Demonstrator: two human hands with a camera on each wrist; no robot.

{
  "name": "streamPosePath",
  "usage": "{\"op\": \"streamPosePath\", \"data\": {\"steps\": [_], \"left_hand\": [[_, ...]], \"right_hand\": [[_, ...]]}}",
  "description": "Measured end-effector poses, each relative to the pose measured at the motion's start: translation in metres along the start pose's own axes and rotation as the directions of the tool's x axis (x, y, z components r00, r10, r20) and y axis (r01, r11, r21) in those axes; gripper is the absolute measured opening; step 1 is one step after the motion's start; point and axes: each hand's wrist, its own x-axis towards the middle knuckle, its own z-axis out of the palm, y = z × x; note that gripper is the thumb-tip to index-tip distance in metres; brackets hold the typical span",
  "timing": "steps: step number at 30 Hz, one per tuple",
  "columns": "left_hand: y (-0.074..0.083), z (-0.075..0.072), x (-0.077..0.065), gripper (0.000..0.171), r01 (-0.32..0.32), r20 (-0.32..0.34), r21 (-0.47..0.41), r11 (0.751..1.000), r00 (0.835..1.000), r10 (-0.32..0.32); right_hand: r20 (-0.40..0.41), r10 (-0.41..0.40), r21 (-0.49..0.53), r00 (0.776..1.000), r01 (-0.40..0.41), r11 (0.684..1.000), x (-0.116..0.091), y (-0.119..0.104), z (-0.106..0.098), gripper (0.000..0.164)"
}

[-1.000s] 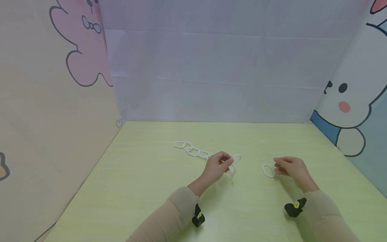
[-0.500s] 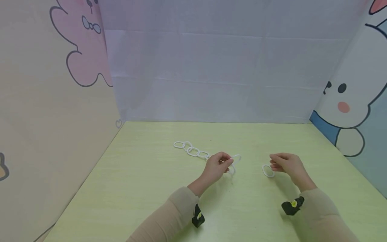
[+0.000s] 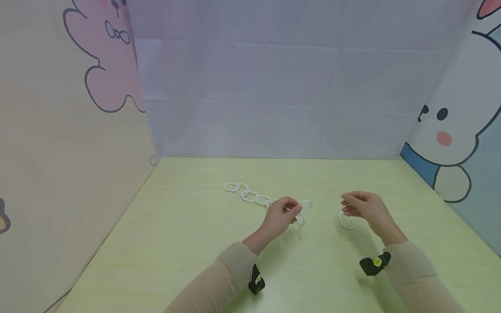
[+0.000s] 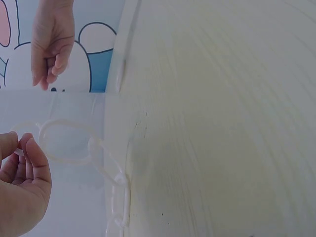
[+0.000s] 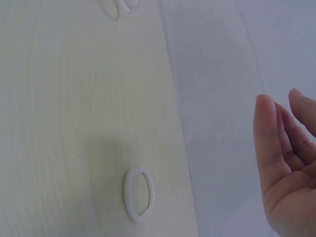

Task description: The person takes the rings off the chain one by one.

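My left hand (image 3: pixel 279 215) pinches the end link of a white chain between thumb and fingers. From that hand the chain (image 3: pixel 250 196) runs back and to the left over the table. In the left wrist view, several oval links (image 4: pixel 71 160) hang down beside my left hand (image 4: pixel 24 192). A single loose white link (image 3: pixel 341 224) lies on the table, its far side partly behind my right fingers in the head view. Over it hovers my right hand (image 3: pixel 364 208), fingers extended and loosely bent, holding nothing. In the right wrist view, that link (image 5: pixel 128 192) lies apart from my right hand (image 5: pixel 291 182).
The pale yellow-green table (image 3: pixel 188 252) extends to a light cloth backdrop (image 3: pixel 242 95). Side panels with cartoon prints (image 3: pixel 446 126) border the table. Black wrist devices (image 3: pixel 256 280) sit at both cuffs.
My right hand has moved left and farther from me, from beside the loose link to over it. The left hand and the chain have kept their place.
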Motion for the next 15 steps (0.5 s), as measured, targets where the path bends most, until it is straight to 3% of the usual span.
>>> {"op": "streamPosePath", "data": {"steps": [15], "left_hand": [[0.002,-0.002,-0.001,0.012,-0.004,-0.003,-0.016,1.000,1.000,0.004]], "right_hand": [[0.027,-0.052,0.050,0.998,0.050,0.997,-0.001,-0.013,0.011,0.050]]}}
